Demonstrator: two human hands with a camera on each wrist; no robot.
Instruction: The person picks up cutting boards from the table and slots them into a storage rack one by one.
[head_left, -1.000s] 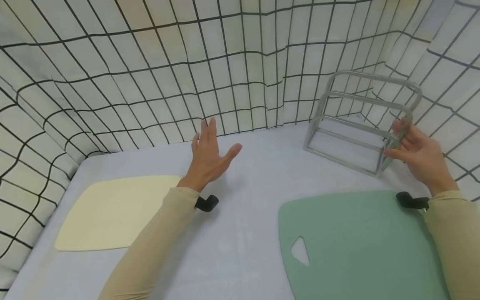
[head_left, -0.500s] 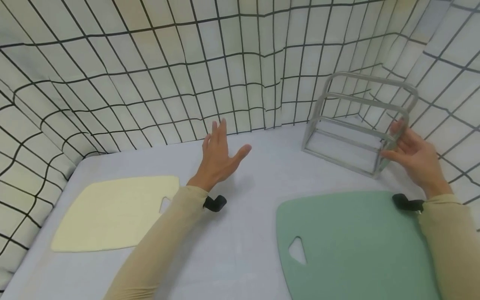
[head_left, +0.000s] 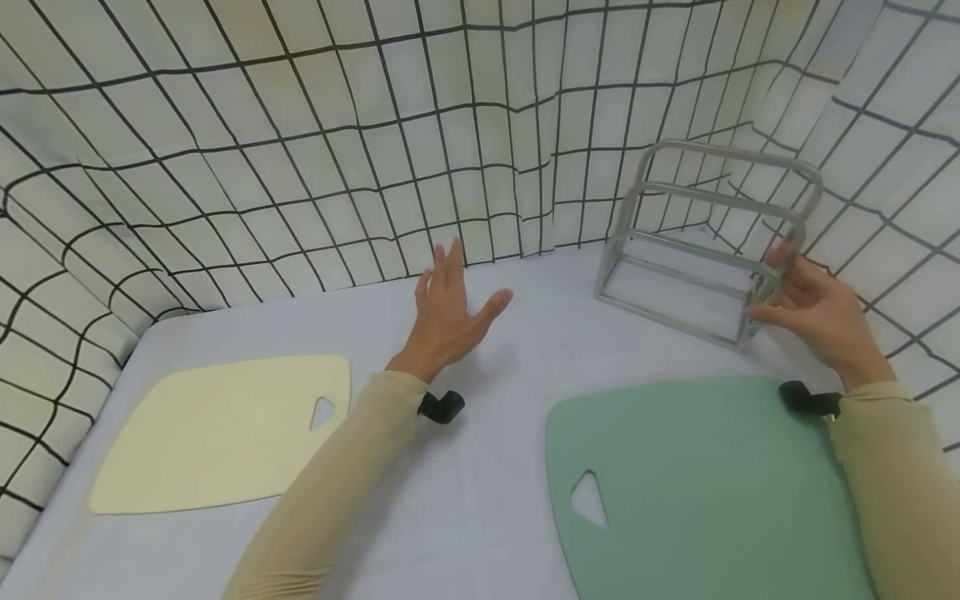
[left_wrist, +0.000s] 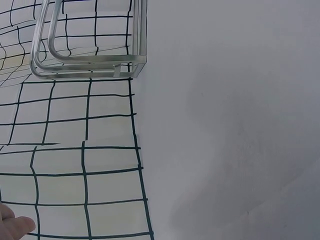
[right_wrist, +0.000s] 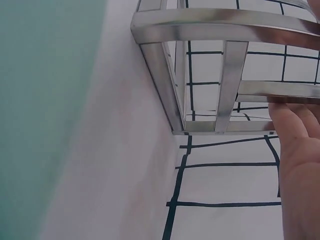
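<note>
A silver metal rack (head_left: 666, 321) of bent bars stands on the table at the back right. My right hand (head_left: 817, 312) grips its right end, thumb toward me and fingers behind the frame. In the right wrist view those fingers (right_wrist: 290, 125) lie against a short crossbar of the rack (right_wrist: 200, 26). My left hand (head_left: 446, 321) holds nothing; it hovers over the table's middle, fingers spread and thumb pointing right. Its thumb (left_wrist: 20, 227) peeks in at the left wrist view's lower corner, with the rack (left_wrist: 100, 59) farther off.
A cream cutting board (head_left: 225, 433) lies flat at the left, its handle hole near my left sleeve. Under my right forearm is a larger green cutting board (head_left: 705, 483). A white cloth with a black grid (head_left: 360, 167) hangs round the table's back and sides.
My left hand has drifted right, uncovering the cream board's handle hole. The right hand keeps its grip and the rack stays in place; the head view shifts slightly.
</note>
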